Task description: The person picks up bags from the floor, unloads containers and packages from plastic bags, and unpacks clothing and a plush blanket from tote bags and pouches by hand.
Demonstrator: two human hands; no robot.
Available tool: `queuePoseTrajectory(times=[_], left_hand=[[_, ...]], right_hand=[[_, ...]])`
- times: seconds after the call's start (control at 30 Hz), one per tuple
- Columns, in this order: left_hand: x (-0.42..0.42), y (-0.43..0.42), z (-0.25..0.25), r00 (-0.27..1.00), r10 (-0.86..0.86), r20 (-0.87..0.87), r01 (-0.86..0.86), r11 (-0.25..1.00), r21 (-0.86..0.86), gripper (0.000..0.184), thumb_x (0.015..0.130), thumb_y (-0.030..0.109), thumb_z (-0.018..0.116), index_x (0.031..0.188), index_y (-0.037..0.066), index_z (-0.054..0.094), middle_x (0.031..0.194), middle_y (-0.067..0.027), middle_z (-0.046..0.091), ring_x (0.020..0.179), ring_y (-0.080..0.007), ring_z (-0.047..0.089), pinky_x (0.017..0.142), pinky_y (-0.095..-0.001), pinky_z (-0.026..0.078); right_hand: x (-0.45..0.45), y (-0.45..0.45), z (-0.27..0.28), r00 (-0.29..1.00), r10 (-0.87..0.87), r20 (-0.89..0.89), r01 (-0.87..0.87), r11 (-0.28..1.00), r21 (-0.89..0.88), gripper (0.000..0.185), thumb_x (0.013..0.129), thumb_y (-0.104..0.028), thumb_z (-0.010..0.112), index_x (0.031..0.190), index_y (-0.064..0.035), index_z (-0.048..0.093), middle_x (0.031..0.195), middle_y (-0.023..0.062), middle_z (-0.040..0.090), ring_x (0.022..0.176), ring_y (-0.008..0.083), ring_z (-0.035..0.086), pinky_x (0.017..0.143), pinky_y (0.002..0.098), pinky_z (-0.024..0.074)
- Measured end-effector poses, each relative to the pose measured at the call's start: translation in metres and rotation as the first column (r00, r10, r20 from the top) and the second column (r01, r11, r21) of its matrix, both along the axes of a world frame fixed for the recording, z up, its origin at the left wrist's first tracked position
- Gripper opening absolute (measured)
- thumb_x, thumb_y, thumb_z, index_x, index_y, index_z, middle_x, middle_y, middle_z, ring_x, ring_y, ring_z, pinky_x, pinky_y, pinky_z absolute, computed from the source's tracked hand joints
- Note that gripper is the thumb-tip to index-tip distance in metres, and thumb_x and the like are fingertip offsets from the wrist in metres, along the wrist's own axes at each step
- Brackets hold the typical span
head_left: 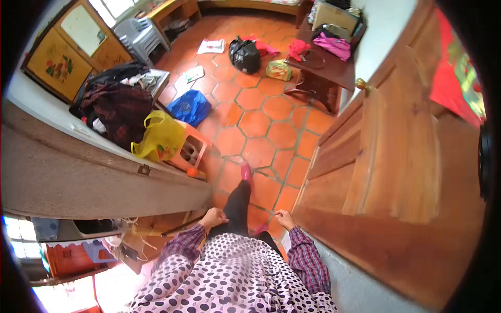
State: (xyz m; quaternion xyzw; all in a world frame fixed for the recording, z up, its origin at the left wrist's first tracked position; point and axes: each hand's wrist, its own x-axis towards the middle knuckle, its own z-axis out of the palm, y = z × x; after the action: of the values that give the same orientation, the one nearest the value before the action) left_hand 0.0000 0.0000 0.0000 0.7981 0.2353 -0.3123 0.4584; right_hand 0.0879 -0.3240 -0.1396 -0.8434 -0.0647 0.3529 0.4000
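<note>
My left hand (213, 218) hangs at my waist in front of my dark trousers, with its fingers curled in and nothing visible in them. A dark stick-like edge (180, 226) runs up to the left wrist; whether it touches the hand I cannot tell. My right hand (285, 219) is held out on the other side, fingers bent together, with no object showing. It is nearest the wooden door (376, 156), which stands open at the right, and does not touch it. One foot in a pink shoe (246, 172) is forward on the tiles.
Left of the doorway, a yellow bag (162, 136) lies on an orange crate (195, 148). Further in are a blue bag (190, 107), a black bag (244, 55), a green-yellow pack (278, 70), a dark wooden bench (334, 68) and stacked grey chairs (140, 37).
</note>
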Motion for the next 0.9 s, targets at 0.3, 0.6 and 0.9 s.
queuePoseTrajectory(times=[0.3, 0.6, 0.9], left_hand=[[0.133, 0.040, -0.026, 0.963, -0.261, 0.061, 0.267, 0.906, -0.328, 0.013, 0.066, 0.008, 0.063, 0.076, 0.002, 0.068, 0.072, -0.0150, 0.065, 0.071, -0.0251, 0.063, 0.066, -0.0347, 0.048], [0.253, 0.129, -0.030, 0.935, -0.300, -0.187, 0.259, 0.941, -0.216, 0.015, 0.065, 0.018, 0.068, 0.076, 0.007, 0.068, 0.075, -0.0102, 0.067, 0.075, -0.0278, 0.064, 0.067, -0.0376, 0.049], [0.314, 0.176, -0.025, 0.956, -0.129, -0.263, 0.065, 0.968, -0.241, 0.017, 0.065, 0.017, 0.066, 0.077, 0.005, 0.068, 0.078, -0.0122, 0.067, 0.080, -0.0295, 0.063, 0.071, -0.0374, 0.049]], right_hand=[[0.056, -0.044, -0.043, 0.936, -0.091, -0.339, 0.079, 0.996, -0.049, 0.020, 0.082, -0.006, 0.051, 0.097, -0.0006, 0.063, 0.071, 0.0057, 0.061, 0.057, 0.0130, 0.058, 0.050, 0.0261, 0.0455], [0.220, 0.043, 0.005, 0.669, -0.381, -0.638, 0.259, 0.924, -0.280, 0.019, 0.087, -0.013, 0.050, 0.102, -0.0053, 0.059, 0.076, 0.0034, 0.062, 0.063, 0.0104, 0.059, 0.054, 0.0246, 0.0482], [0.436, 0.170, -0.034, 0.869, -0.161, -0.468, 0.186, 0.983, 0.006, 0.021, 0.090, -0.013, 0.051, 0.108, -0.0034, 0.057, 0.084, 0.0041, 0.062, 0.069, 0.0091, 0.059, 0.057, 0.0221, 0.0481]])
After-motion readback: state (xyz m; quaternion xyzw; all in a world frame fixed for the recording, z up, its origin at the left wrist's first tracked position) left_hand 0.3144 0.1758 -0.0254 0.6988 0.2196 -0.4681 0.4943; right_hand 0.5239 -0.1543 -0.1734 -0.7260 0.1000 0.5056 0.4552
